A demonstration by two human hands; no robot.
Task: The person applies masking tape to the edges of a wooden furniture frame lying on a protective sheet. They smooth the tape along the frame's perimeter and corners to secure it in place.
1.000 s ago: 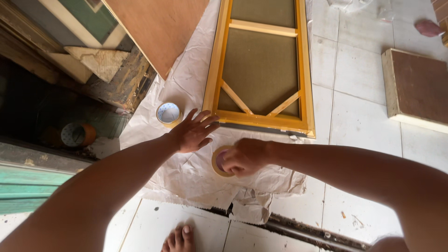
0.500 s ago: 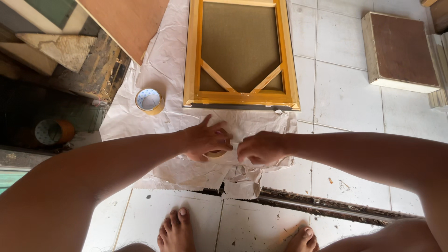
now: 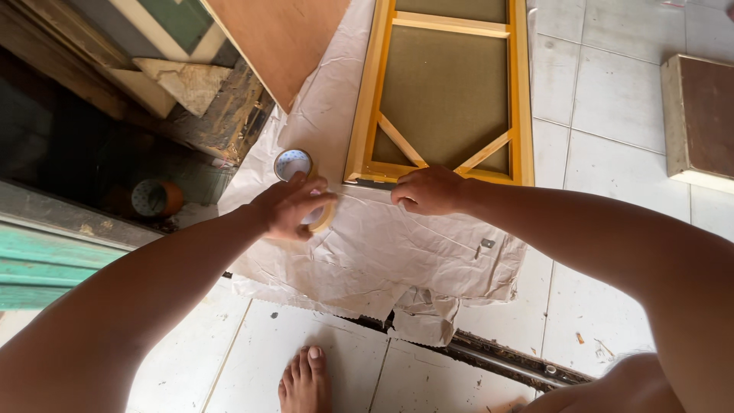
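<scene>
Yellow tape roll (image 3: pixel 319 218) — left hand (image 3: pixel 289 206)

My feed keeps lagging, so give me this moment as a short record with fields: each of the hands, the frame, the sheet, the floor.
left hand: left hand grips a tape roll on the sheet
right hand: right hand closed, pressed at the frame's near edge; contents hidden
frame: yellow wooden frame lying flat, backing panel up, diagonal corner braces
sheet: crumpled white paper sheet under the frame
second roll: second tape roll beside the frame's near left corner
floor: white tiled floor; bare foot at bottom
</scene>
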